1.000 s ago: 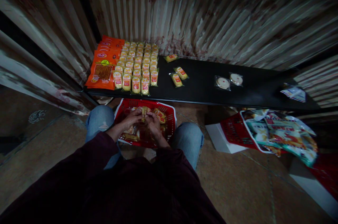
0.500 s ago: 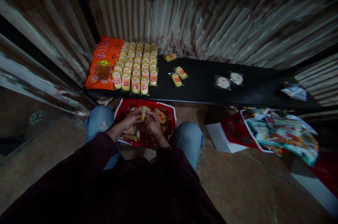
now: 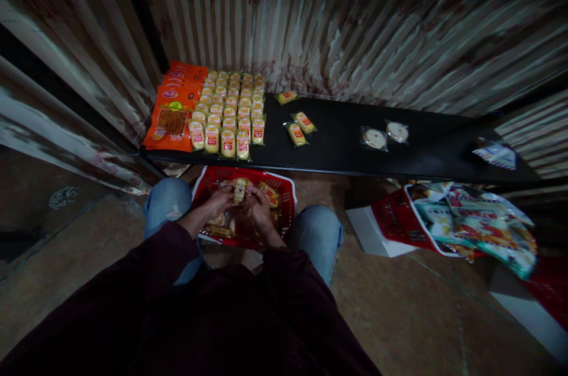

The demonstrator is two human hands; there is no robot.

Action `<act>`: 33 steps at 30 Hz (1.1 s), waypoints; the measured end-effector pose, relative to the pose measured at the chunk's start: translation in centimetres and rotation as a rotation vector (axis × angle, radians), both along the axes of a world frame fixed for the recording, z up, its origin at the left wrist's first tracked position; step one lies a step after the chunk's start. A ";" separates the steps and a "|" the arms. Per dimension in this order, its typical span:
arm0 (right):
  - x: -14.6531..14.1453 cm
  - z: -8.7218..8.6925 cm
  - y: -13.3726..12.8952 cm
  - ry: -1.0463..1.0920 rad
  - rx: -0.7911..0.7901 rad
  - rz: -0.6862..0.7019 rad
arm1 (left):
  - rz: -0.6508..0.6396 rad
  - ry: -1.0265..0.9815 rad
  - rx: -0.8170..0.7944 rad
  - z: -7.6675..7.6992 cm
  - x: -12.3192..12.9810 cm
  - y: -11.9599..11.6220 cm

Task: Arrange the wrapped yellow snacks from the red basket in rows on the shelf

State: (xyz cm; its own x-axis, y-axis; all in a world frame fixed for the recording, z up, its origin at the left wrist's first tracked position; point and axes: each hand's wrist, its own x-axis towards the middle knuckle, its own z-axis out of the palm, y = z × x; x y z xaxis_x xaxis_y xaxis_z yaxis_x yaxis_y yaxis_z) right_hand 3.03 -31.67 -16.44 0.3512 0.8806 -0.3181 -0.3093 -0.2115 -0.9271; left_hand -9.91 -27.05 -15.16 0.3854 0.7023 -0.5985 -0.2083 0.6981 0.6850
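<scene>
Between my two hands, over a red plastic basket (image 3: 289, 201), is a small wrapped cake (image 3: 240, 190) in clear and yellow film. My left hand (image 3: 220, 201) grips its left side with bent fingers. On the right side my right hand (image 3: 258, 204) pinches it. More wrapped snacks lie in the basket below, among them a yellow packet (image 3: 269, 194) beside my right hand and a flat pack (image 3: 218, 230) near the front left. The basket sits between my knees; my hands hide part of what it holds.
Ahead runs a black shelf (image 3: 337, 154) with rows of wrapped cakes (image 3: 228, 122), orange snack bags (image 3: 171, 119), loose cakes (image 3: 296, 132), round white pastries (image 3: 375, 138) and a blue-white packet (image 3: 494, 154). At right, a tilted red basket (image 3: 394, 219) holds large snack bags (image 3: 479, 219) beside white boxes.
The wrapped cake has turned slightly in my fingers and shows more of its face. Both hands stay in nearly the same place over the basket.
</scene>
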 end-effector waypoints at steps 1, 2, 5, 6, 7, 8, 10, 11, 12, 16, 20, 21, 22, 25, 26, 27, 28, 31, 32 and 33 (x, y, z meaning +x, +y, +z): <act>-0.1 0.0 0.0 0.031 0.004 0.001 | 0.013 -0.011 -0.011 0.1 0.0 0.0; -0.1 0.0 0.1 0.060 0.008 0.003 | 0.028 -0.025 -0.025 0.1 0.0 0.0; -0.2 0.2 0.1 0.100 0.021 0.019 | 0.068 -0.056 -0.086 0.4 0.0 0.1; -0.3 0.3 0.1 0.096 0.029 0.027 | 0.077 -0.065 -0.111 0.4 0.0 0.2; -0.3 0.4 0.1 0.087 0.038 0.033 | 0.084 -0.071 -0.135 0.4 0.0 0.2; -0.3 0.5 0.1 0.077 0.049 0.037 | 0.090 -0.078 -0.156 0.3 -0.1 0.2; -0.3 0.7 0.1 0.056 0.068 0.044 | 0.089 -0.100 -0.177 0.1 -0.2 0.3; -0.3 0.8 0.1 0.045 0.075 0.049 | 0.079 -0.113 -0.178 0.0 -0.2 0.3; -0.3 0.9 0.1 0.034 0.078 0.054 | 0.064 -0.124 -0.175 -0.2 -0.3 0.3; -0.4 1.1 -0.1 -0.013 0.059 0.079 | 0.058 -0.116 -0.188 -0.2 -0.3 0.3; -0.3 0.8 -0.1 -0.009 0.026 0.068 | 0.108 -0.087 -0.209 0.4 -0.1 0.2; -0.3 0.7 -0.1 -0.007 0.020 0.056 | 0.102 -0.080 -0.208 0.6 0.0 0.2; -0.2 0.6 -0.1 -0.010 0.015 0.043 | 0.088 -0.077 -0.206 0.8 0.0 0.2; 0.0 0.1 0.0 -0.033 0.004 0.007 | 0.041 -0.092 -0.184 1.2 0.1 0.1; 0.1 -0.1 0.0 -0.040 -0.006 -0.003 | 0.028 -0.103 -0.172 1.3 0.1 0.1; 0.2 -0.3 0.0 -0.044 -0.017 -0.008 | 0.016 -0.112 -0.154 1.4 0.1 0.1; 0.2 -0.4 -0.1 -0.045 -0.026 -0.010 | 0.005 -0.115 -0.131 1.4 0.1 0.0; 0.3 -0.3 -0.1 -0.043 -0.038 0.004 | -0.027 -0.074 -0.023 1.2 0.2 -0.3; 0.2 -0.2 -0.1 -0.049 -0.034 0.015 | -0.038 -0.050 0.027 1.1 0.3 -0.4; 0.2 0.0 -0.2 -0.060 -0.028 0.030 | -0.046 -0.024 0.082 1.0 0.3 -0.5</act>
State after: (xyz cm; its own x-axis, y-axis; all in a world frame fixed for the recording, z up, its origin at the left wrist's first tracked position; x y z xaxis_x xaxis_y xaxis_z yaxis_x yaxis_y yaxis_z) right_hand 3.25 -31.85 -16.47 0.3438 0.8822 -0.3219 -0.2466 -0.2459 -0.9374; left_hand -9.58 -27.53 -14.19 0.4320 0.7296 -0.5301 -0.1940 0.6492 0.7355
